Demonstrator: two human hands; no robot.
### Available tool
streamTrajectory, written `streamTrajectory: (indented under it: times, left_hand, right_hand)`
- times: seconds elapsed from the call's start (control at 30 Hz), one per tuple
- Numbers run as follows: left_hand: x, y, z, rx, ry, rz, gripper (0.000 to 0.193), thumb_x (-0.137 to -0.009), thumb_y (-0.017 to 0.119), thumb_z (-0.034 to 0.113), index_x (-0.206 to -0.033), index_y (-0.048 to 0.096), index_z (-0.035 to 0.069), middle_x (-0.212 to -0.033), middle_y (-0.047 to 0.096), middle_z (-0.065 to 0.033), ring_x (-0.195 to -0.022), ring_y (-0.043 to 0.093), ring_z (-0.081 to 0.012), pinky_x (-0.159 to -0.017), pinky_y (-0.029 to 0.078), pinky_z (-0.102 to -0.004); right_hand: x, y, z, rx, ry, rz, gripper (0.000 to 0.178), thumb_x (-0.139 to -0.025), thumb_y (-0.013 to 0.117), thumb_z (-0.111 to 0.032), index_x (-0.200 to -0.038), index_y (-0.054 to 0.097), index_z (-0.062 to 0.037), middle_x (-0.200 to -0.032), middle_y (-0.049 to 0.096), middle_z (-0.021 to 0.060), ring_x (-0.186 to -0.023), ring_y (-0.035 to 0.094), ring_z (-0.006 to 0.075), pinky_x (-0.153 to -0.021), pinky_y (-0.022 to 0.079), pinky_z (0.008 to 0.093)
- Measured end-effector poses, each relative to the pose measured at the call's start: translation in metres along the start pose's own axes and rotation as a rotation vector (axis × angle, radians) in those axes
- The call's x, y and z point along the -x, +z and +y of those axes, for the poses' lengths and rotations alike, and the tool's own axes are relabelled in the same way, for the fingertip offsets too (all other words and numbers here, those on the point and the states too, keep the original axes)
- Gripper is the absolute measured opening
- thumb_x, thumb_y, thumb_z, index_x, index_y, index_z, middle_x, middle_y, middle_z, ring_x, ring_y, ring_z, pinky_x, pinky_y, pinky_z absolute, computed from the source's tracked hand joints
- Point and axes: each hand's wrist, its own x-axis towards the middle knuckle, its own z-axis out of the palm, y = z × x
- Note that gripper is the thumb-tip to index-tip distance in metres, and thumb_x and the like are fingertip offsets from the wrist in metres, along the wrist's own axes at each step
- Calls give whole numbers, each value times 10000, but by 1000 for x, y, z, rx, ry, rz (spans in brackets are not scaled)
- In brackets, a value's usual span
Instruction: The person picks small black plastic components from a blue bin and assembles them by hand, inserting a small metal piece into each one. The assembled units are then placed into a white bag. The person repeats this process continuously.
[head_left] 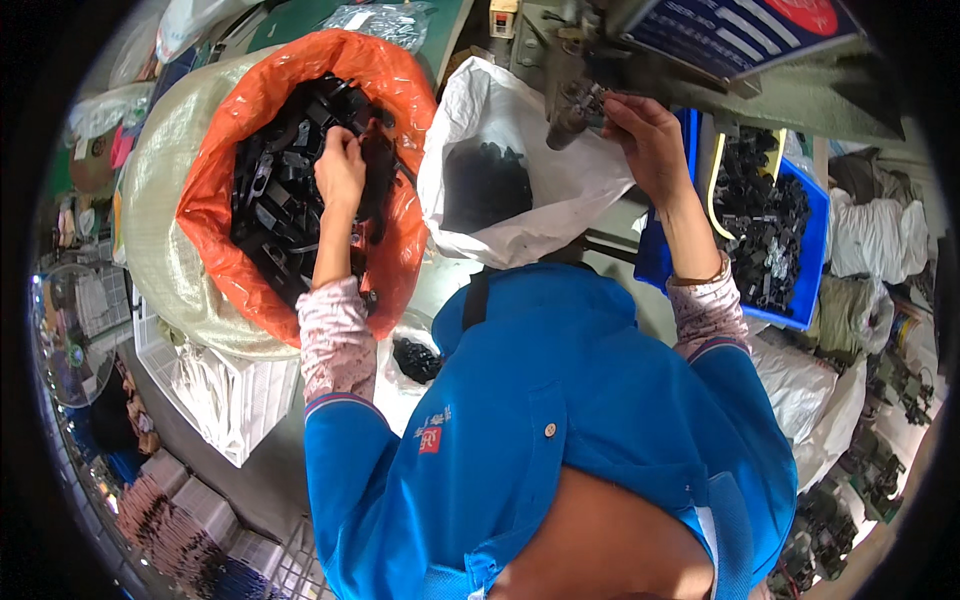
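Observation:
My left hand (pixel 340 175) is over an orange plastic bag (pixel 300 60) full of black parts (pixel 275 200). Its fingers are bent together among the uppermost parts, and what they pinch, if anything, is hidden. My right hand (pixel 648 145) is raised at a dark metal machine head (pixel 572 115). Its thumb and forefinger close at the small metal fitting there, and whatever lies between them is too small to name. Below the machine head, a white sack (pixel 590 195) gapes between my two arms, with more dark parts (pixel 487 185) inside.
To the right, a blue bin (pixel 812 255) holds many small black parts. A dark blue label plate (pixel 740 40) is fixed on the machine body. A pale woven sack (pixel 160 200) surrounds the orange bag, above a white plastic crate (pixel 235 415). A small yellowish box (pixel 503 18) sits at the back.

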Motion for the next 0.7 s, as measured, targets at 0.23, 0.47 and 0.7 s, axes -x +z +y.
streamTrajectory:
  times: [0.23, 0.47, 0.7]
  left_hand:
    - [48, -38, 42, 1505, -242, -29, 364, -953, 565, 20, -1293, 436, 19, -1039, 658, -175, -913, 664, -278, -881, 536, -463]
    - [124, -15, 88, 1866, -323, -532, 373, -867, 566, -98, -1212, 578, 42, -1116, 681, -185, -1096, 637, -342, -1046, 433, -563]
    - [170, 15, 176, 1713, -193, -890, 504, -851, 562, -160, -1280, 519, 100, -1197, 636, -229, -1132, 621, -366, -1058, 424, -562]
  right_hand:
    - [-5, 12, -8, 134, -6, -87, 204, -849, 733, -105, -1010, 714, 19, -897, 698, 80, -753, 616, 141, -684, 496, 276]
    - [0, 32, 22, 600, -514, 134, 232, -856, 745, -223, -879, 714, 6, -693, 648, 63, -578, 566, 137, -533, 450, 305]
    - [106, -30, 42, 944, -601, 66, 125, -832, 699, -171, -926, 706, -89, -853, 644, 121, -789, 637, 338, -638, 517, 431]
